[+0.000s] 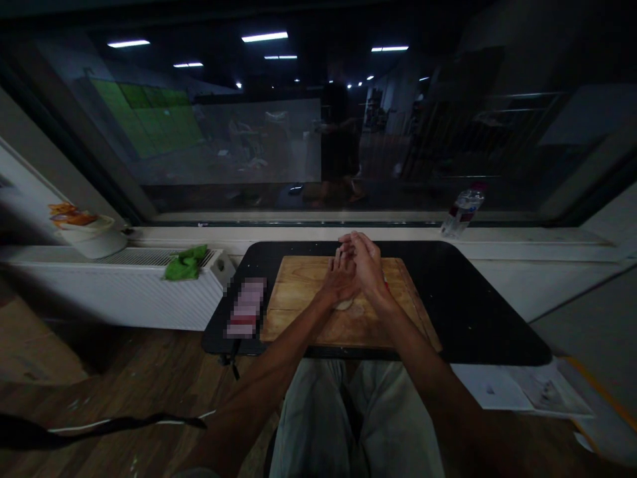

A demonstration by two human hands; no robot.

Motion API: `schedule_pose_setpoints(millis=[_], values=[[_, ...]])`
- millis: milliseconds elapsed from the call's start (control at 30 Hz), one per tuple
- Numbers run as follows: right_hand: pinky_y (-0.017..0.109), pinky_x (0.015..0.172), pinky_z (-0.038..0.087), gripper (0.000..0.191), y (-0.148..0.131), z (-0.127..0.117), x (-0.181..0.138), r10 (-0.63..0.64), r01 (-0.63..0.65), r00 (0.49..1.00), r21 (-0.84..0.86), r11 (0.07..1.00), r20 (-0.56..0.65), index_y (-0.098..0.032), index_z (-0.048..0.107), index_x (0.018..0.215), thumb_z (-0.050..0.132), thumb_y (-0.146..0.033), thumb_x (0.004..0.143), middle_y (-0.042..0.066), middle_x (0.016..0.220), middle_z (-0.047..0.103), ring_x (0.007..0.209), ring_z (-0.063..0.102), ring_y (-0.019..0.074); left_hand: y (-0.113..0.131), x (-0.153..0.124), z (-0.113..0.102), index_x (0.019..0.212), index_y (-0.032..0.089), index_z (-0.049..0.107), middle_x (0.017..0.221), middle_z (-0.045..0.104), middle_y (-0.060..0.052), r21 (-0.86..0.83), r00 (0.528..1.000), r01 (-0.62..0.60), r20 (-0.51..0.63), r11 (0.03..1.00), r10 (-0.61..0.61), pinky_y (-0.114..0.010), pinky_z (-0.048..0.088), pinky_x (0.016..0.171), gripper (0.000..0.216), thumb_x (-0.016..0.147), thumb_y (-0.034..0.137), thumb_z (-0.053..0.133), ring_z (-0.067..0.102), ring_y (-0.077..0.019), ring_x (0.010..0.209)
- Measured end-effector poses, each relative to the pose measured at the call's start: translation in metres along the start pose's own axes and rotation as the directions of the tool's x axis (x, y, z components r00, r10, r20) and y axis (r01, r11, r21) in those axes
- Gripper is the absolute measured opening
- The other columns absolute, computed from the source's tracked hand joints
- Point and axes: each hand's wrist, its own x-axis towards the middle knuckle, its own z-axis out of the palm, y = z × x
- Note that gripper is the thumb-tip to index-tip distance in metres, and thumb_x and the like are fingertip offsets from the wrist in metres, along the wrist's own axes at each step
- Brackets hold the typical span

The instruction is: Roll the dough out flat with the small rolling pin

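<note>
Left hand (340,279): lay flat over pale lump (344,305)
Right hand (367,261): fingers outstretched, overlapped it
Board (293,285): likely mid-press; wanted even weight next

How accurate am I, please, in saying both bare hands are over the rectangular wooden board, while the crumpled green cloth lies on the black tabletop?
The crumpled green cloth lies on the ribbed white radiator, not the black tabletop, as the head view shows; the left hand and right hand are over the wooden board.

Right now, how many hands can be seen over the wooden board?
2: the left hand over the middle of the wooden board, and the right hand close beside it.
</note>
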Motion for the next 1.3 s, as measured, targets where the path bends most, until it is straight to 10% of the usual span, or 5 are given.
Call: schedule_pose_setpoints(millis=[133, 533, 867, 1300], values=[[0.028, 0.068, 0.053, 0.051, 0.003, -0.01, 0.004, -0.01, 0.01, 0.999, 0.007, 1.0, -0.033, -0.027, 0.076, 0.086, 0.073, -0.077, 0.094, 0.001, 0.08, 0.071, 0.073, 0.065, 0.0159, 0.008, -0.003, -0.01, 0.182, 0.018, 0.033, 0.194, 0.014, -0.016, 0.008, 0.99, 0.027, 0.139, 1.0, -0.028, -0.065, 0.014, 0.144, 0.075, 0.113, 0.046, 0.042, 0.005, -0.0402, 0.18], [0.028, 0.068, 0.053, 0.049, -0.005, 0.0, 0.006, -0.03, 0.03, 0.999, 0.014, 0.999, -0.016, -0.027, 0.074, 0.084, 0.073, -0.076, 0.094, 0.0, 0.08, 0.069, 0.074, 0.064, 0.0165, 0.017, -0.018, -0.011, 0.182, 0.026, 0.037, 0.192, 0.025, -0.012, 0.012, 0.993, 0.031, -0.111, 0.999, -0.029, -0.069, 0.009, 0.144, 0.073, 0.113, 0.046, 0.05, 0.007, -0.0396, 0.181], [0.031, 0.073, 0.054, 0.05, 0.003, -0.01, 0.016, -0.082, 0.081, 0.99, -0.015, 0.997, -0.111, -0.028, 0.076, 0.091, 0.073, -0.078, 0.091, 0.001, 0.087, 0.073, 0.081, 0.066, 0.019, 0.012, -0.01, -0.019, 0.184, 0.025, 0.032, 0.192, 0.024, -0.015, -0.082, 0.986, 0.158, -0.043, 0.984, -0.162, -0.061, 0.028, 0.142, 0.067, 0.12, 0.045, 0.031, 0.014, -0.035, 0.18], [0.039, 0.099, 0.057, 0.041, 0.01, -0.043, 0.012, -0.096, 0.085, 0.988, -0.088, 0.992, -0.122, -0.029, 0.076, 0.102, 0.073, -0.07, 0.097, 0.005, 0.114, 0.081, 0.115, 0.073, 0.0257, 0.017, -0.007, -0.002, 0.183, 0.031, 0.037, 0.189, 0.034, -0.014, -0.096, 0.991, 0.087, -0.096, 0.992, -0.096, -0.076, 0.017, 0.14, 0.069, 0.119, 0.057, 0.029, 0.014, -0.0418, 0.179]])
